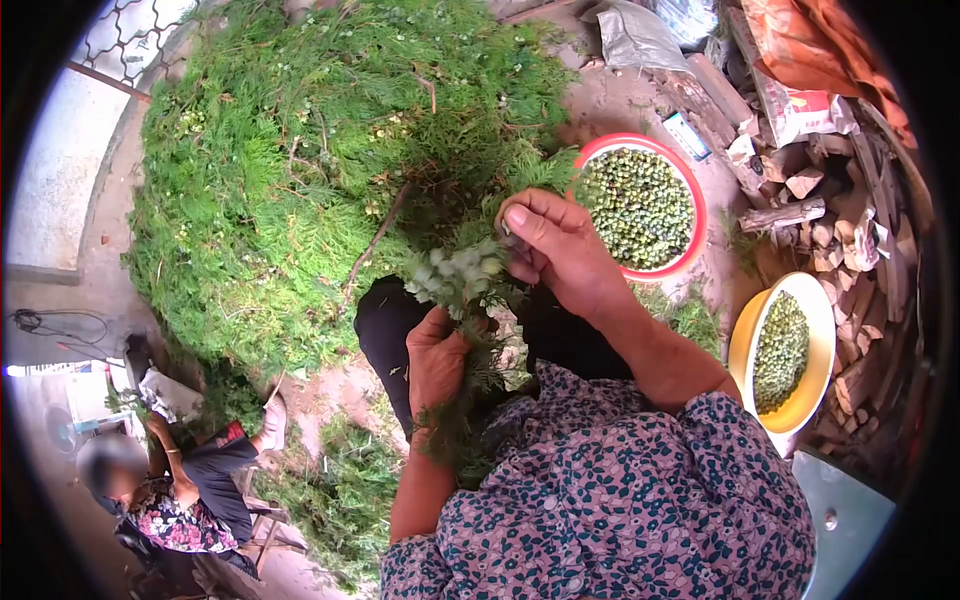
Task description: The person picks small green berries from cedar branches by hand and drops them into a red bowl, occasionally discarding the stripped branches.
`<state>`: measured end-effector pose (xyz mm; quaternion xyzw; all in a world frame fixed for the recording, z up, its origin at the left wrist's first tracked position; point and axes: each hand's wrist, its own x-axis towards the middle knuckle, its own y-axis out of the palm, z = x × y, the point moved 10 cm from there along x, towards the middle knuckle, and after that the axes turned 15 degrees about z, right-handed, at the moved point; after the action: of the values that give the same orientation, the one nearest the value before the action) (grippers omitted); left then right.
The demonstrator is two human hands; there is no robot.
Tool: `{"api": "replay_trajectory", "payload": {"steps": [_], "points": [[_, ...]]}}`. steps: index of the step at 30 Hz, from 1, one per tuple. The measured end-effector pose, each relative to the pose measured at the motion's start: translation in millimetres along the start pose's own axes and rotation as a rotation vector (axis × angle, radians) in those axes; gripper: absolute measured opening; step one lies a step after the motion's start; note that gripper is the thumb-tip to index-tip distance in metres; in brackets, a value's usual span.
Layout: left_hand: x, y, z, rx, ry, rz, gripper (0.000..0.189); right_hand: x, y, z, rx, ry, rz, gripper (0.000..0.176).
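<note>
My left hand [437, 365] is closed round the stem of an evergreen sprig [462, 277] over my lap. The sprig carries a cluster of pale green cones at its top, and its feathery leaves trail down over my left wrist. Just right of the cluster, my right hand [560, 245] has its thumb and fingers pinched together. Whatever sits between those fingertips is too small to make out. To the right of this hand stands a red-rimmed basin [702, 205] filled with small round green cones.
A large heap of cut evergreen branches [270, 200] spreads ahead and left. On the right are a yellow basin [822, 335] of green cones and stacked firewood [850, 290]. Another person [185, 500] sits at lower left, near more cut greenery [345, 500].
</note>
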<state>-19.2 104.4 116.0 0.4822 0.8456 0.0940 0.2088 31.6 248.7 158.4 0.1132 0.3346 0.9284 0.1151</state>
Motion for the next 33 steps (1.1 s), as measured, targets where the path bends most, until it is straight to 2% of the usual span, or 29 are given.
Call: {"api": "replay_trajectory", "payload": {"steps": [2,4,5,6,7,8,9,10,12,13,16,21,23,24,26,28,30,31,33], "points": [[-2.8,-5.9,6.4,0.041,-0.028,-0.018,0.020,-0.6,0.6,-1.8,0.030,0.047,-0.010,0.015],[-5.9,-14.0,1.1,0.277,-0.071,-0.116,0.022,-1.5,-1.4,-1.4,0.156,-0.010,-0.046,0.014],[-6.8,-12.6,1.7,0.275,-0.072,-0.121,0.022,-3.2,-3.0,-2.1,0.145,-0.013,-0.054,0.013],[-9.5,-13.5,9.2,0.144,-0.101,-0.154,0.023,-6.5,-6.6,-5.1,0.147,-0.008,-0.054,0.013],[-12.4,-14.5,16.4,0.013,-0.130,-0.187,0.024,-9.8,-8.3,-9.7,0.029,0.043,-0.016,0.011],[-12.6,-14.0,15.4,0.011,-0.134,-0.191,0.024,-12.1,-7.1,-14.2,-0.089,0.093,0.024,0.009],[-11.3,-12.7,12.6,0.047,-0.140,-0.185,0.024,-15.3,-3.6,-8.9,-0.354,0.132,-0.040,0.008],[-10.1,-12.2,10.7,0.082,-0.145,-0.178,0.024,-13.6,-2.6,-15.2,-0.352,0.135,-0.040,0.008],[-9.5,-12.6,13.1,0.069,-0.149,-0.172,0.023,-14.1,35.8,12.5,-1.042,-0.273,0.119,0.019],[-8.3,-12.0,14.6,0.056,-0.148,-0.162,0.023,-14.3,35.4,4.2,-1.057,-0.195,0.082,0.024],[-4.3,-13.4,6.1,0.210,-0.035,-0.159,0.022,-13.6,42.5,0.8,-1.126,-0.212,0.040,0.022],[-7.2,-16.2,23.6,0.114,-0.138,-0.145,0.022,-11.6,36.9,0.4,-1.156,-0.228,0.071,0.021],[-7.9,-17.1,29.5,0.057,-0.160,-0.135,0.022,-9.4,26.1,-8.7,-1.043,-0.106,0.077,0.015],[-7.4,-18.8,31.8,0.125,-0.165,-0.098,0.024,-9.1,24.5,-2.8,-1.043,-0.105,0.078,0.015],[-7.1,-20.1,34.5,0.192,-0.173,-0.061,0.025,-15.6,-8.5,-41.1,-0.123,0.322,-0.036,0.008],[-7.2,-26.0,38.2,0.258,-0.235,-0.104,0.029,-13.2,0.4,-30.7,-0.042,0.241,0.033,0.009],[-7.0,-26.4,36.5,0.285,-0.205,-0.123,0.027,-17.9,-1.1,-23.5,0.193,0.195,-0.120,0.011],[-7.1,-27.3,33.7,0.315,-0.177,-0.142,0.027,-18.3,-0.9,-25.1,0.192,0.195,-0.121,0.011],[-5.2,-24.4,33.2,0.331,-0.146,-0.127,0.027,-13.6,11.9,-21.2,0.087,0.137,0.044,0.011]]}}
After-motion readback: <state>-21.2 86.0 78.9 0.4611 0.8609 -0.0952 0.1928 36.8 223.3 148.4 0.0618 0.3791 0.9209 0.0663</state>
